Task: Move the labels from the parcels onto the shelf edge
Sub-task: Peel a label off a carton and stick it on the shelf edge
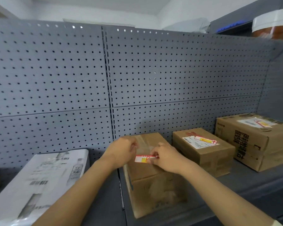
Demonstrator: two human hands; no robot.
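A brown cardboard parcel (150, 185) stands in the middle of the grey shelf (245, 185). Over its top, my right hand (166, 159) pinches a small red, white and yellow label (143, 158) at its right end. My left hand (122, 151) rests on the parcel's top left, fingers curled close to the label's left end; whether they pinch it is not clear. Two more brown parcels stand to the right: the middle one (207, 154) and the far one (258, 141), each with a white slip and a red and yellow label on top (206, 139) (262, 123).
A white carton printed with bottles (39, 181) lies on the shelf at the left. A grey pegboard back wall (137, 79) rises behind everything. An orange and white object (271, 25) sits on the upper shelf at top right.
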